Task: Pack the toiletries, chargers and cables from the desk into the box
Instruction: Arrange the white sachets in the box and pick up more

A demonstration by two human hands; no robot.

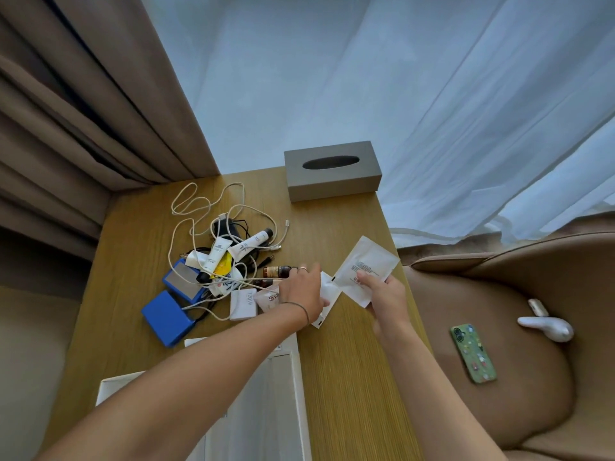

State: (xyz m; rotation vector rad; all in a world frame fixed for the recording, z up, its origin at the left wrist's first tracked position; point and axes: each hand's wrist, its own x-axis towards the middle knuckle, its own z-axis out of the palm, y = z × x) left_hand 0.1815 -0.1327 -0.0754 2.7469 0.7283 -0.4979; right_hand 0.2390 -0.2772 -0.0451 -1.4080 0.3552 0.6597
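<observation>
Both forearms reach out over the desk (pixel 349 377) from the near edge, above the white box (pixel 266 410) that sits under the left arm. Left hand (pixel 301 289) is palm down, wrist banded, fingers curled forward onto a small white sachet (pixel 327 299) lying on the wood; whether it pinches or just presses, cannot tell. Right hand (pixel 382 294) is raised just beside it, thumb and fingers pinching the lower corner of a bigger white sachet (pixel 364 269), which tilts up and away. Just left of the left hand: brown bottles (pixel 278 272), pink packet (pixel 268 299), white charger (pixel 244 303). Further left a heap of tubes (pixel 233 249), white cables (pixel 199 207) and blue cases (pixel 168 317). Grey tissue box (pixel 332 169) at far edge. Phone (pixel 473 352) on the chair (pixel 515 394) to the right.
</observation>
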